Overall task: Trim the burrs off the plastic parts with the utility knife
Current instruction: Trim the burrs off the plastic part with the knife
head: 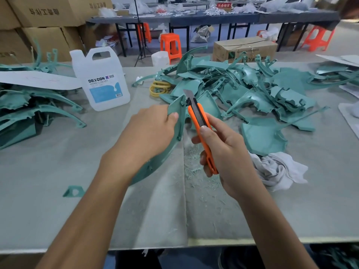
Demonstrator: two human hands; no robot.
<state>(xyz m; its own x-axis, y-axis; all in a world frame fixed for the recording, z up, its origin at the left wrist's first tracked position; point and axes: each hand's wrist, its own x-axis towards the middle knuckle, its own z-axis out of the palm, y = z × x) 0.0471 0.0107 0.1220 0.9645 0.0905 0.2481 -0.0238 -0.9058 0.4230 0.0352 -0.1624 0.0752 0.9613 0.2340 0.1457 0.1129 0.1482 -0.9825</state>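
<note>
My left hand point(149, 131) grips a curved teal plastic part point(177, 113) above the table's middle, thumb on its upper face; the part's lower arc runs down behind my wrist. My right hand point(223, 150) holds an orange utility knife point(198, 115) with the thumb pressed on its slider. The bare blade points up and away, right beside the part's right edge. A big heap of teal plastic parts point(252, 90) lies behind and to the right. Another pile of teal parts point(29, 109) lies at the left.
A white DEXCON jug point(101, 78) stands back left. Yellow rings point(159, 88) lie near the heap. A grey rag point(277, 169) sits right of my right hand. Plastic shavings point(194, 167) litter the grey table cover point(58, 171). A small teal offcut point(73, 191) lies front left.
</note>
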